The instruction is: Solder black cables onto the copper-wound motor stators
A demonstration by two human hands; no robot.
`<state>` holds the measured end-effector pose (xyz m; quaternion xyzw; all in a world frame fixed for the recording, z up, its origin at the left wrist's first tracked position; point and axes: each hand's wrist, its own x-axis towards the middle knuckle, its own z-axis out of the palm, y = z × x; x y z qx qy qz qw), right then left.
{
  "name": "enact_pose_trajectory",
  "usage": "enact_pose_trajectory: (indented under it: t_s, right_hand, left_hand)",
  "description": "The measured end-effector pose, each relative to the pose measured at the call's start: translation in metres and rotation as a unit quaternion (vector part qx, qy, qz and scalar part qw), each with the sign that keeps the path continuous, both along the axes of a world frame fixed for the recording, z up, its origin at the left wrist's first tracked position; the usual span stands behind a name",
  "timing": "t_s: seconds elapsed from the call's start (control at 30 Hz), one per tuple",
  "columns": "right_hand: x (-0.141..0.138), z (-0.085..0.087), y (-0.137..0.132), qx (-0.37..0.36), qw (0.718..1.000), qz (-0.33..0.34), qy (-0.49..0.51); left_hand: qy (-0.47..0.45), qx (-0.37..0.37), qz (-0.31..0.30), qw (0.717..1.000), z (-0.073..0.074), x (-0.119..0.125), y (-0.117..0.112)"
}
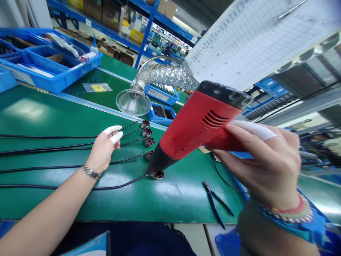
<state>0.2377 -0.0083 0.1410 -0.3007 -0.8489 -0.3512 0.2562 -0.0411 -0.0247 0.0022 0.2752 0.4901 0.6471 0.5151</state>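
Closed firmly around the handle of a red-and-black heat gun [197,124], your right hand [266,156] sits between 3 and 4 o'clock in the view; your left hand [102,151], between 8 and 9 o'clock, has thumb and forefinger drawn close together over the cables, and I cannot tell whether they pinch one; the gun's nozzle points towards 7 o'clock at the nearest stator, hides part of the next, and whether it touches either is unclear.

You have five motor stators [149,142] in one row on the green bench [181,199], from 7 round to 9 o'clock; five black cables [39,168] reach them from the 9 o'clock side, two running almost together; just past the far end, at 10 o'clock, stands one clear funnel hood [133,102], with one foil duct [167,75] behind it; two small blue bins [162,96] lie between 11 and 12; one partitioned blue tray [71,76] is further out at 10, one bottle [94,49] at its corner and one yellow-labelled bag [98,88] nearby; one pair of nippers [214,207] lies spread at 5 o'clock, a handle over the front edge; one printed sheet [255,46] blocks your view towards 2 o'clock.
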Motion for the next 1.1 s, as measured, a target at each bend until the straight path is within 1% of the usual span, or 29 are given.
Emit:
enact_pose_trajectory:
  t_s: [0.43,0.93,1.1]
  right_hand:
    - [0.003,0.003,-0.01,0.016,0.999,-0.019,-0.022]
    - [0.002,0.0,-0.015,-0.002,1.0,-0.025,-0.005]
    - [0.0,0.0,-0.013,-0.004,1.0,-0.025,-0.005]
  left_hand:
    - [0.008,0.003,-0.01,1.0,-0.002,0.0,0.0]
    - [0.007,0.0,-0.014,1.0,-0.001,0.0,0.0]
    - [0.008,-0.004,-0.013,1.0,-0.001,0.0,0.0]
